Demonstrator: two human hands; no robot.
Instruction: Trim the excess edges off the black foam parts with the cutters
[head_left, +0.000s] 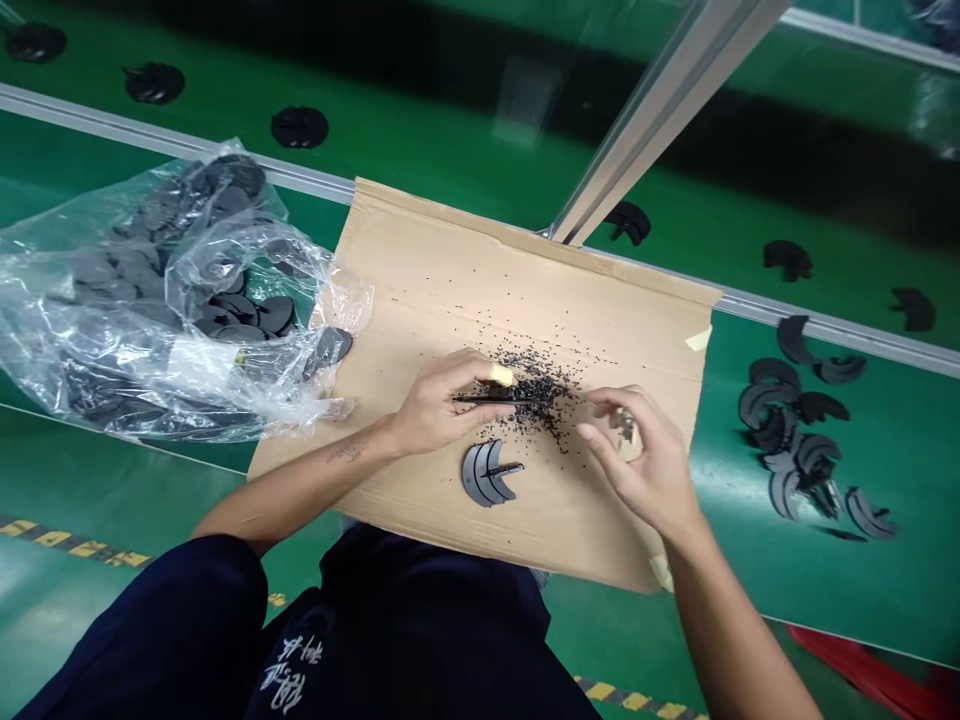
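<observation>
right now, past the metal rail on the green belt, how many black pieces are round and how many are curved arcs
round black pieces: 3
arc-shaped black pieces: 3
total: 6

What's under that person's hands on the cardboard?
Black granules are scattered over the cardboard sheet between the left hand and right hand, with curved black pieces lying nearer the person. The spot directly beneath each palm is hidden.
</observation>
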